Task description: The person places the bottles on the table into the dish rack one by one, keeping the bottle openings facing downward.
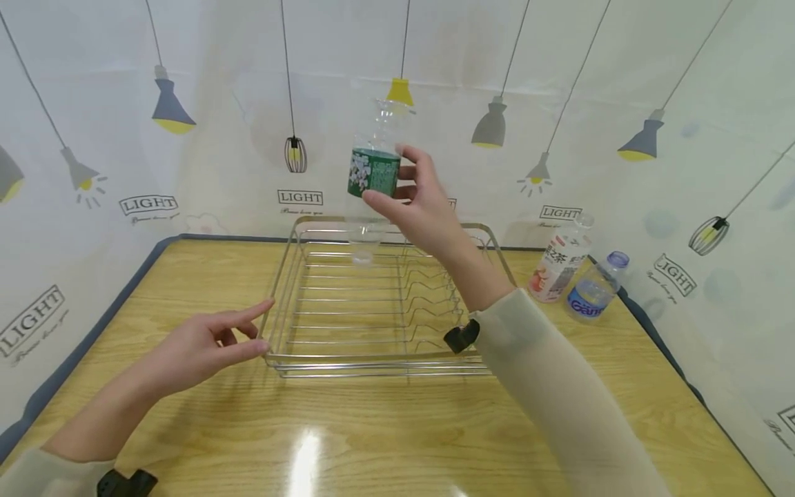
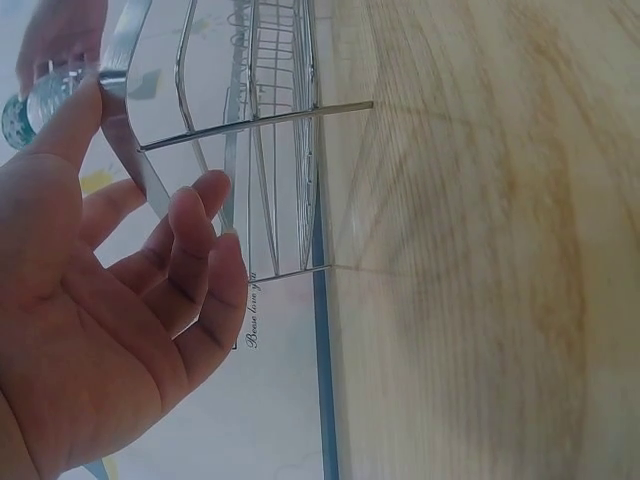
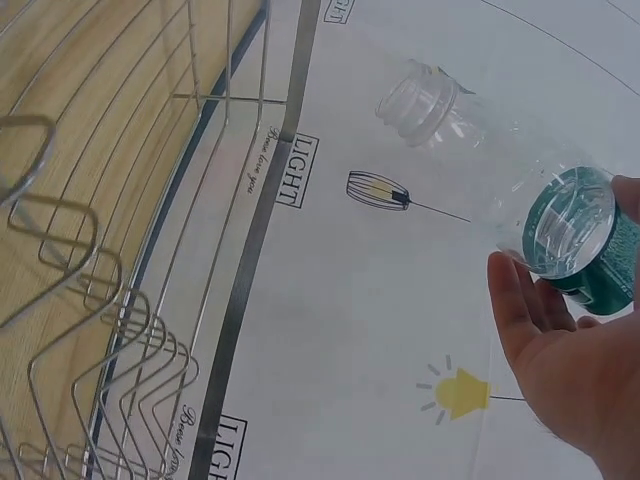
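Observation:
My right hand (image 1: 417,200) grips a clear plastic bottle with a green label (image 1: 374,171), above the back of a metal wire dish rack (image 1: 340,356). The bottle is upside down, its open neck (image 3: 415,105) lowest and pointing towards the rack. My thumb and fingers lie around the label. At the rack's front left corner, my left hand (image 1: 201,348) touches the rim with thumb and straight forefinger. In the left wrist view its other fingers are loosely bent beside the wires (image 2: 260,125), holding nothing.
Right of the rack stand a bottle with a white and pink label (image 1: 555,266) and a shorter clear bottle with a blue label and purple cap (image 1: 596,290). Wavy wire dividers (image 1: 428,297) fill the rack's right side. Lamp-printed cloth (image 1: 236,166) hangs behind the wooden table (image 1: 373,428).

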A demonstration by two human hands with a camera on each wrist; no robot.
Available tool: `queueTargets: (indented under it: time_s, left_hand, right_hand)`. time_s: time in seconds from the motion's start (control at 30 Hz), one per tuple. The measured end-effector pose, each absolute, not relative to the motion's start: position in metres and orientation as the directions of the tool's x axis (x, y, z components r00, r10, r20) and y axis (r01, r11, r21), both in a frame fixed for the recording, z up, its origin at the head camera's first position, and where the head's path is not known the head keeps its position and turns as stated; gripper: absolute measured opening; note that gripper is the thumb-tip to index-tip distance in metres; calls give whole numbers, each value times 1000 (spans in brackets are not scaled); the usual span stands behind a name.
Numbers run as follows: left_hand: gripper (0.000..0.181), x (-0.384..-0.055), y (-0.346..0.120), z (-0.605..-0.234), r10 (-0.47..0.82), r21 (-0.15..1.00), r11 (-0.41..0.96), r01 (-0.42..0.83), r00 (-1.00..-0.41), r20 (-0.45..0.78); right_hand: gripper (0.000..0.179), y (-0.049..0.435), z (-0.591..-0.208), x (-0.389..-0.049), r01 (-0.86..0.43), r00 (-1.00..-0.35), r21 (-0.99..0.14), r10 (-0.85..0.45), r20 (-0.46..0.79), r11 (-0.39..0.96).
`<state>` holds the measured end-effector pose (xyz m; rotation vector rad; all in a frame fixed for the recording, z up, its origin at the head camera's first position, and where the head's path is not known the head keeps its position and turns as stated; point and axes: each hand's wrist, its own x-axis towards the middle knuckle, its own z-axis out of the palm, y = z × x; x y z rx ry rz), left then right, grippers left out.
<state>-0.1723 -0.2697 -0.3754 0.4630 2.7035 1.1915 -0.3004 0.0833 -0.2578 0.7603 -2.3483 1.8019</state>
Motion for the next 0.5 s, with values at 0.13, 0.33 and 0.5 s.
queueTargets:
  time_s: [0.13,0.33,0.5]
  left_hand:
    - [68,-172,-270,-375,333,739,639,215,-943,-14]
    - [69,-173,-270,-376,333,749,633,195,-942,-36]
    - [69,-174,-270,-375,338,752,629,196,-940,-39]
  right_hand:
    - [88,68,-261,-313,-412,-880,-899,-320,351,147]
    - [86,47,-270,-331,-389,-894,-913,-292,340,126]
    - [89,34,-277,-343,-340,-914,-934,-271,301,110]
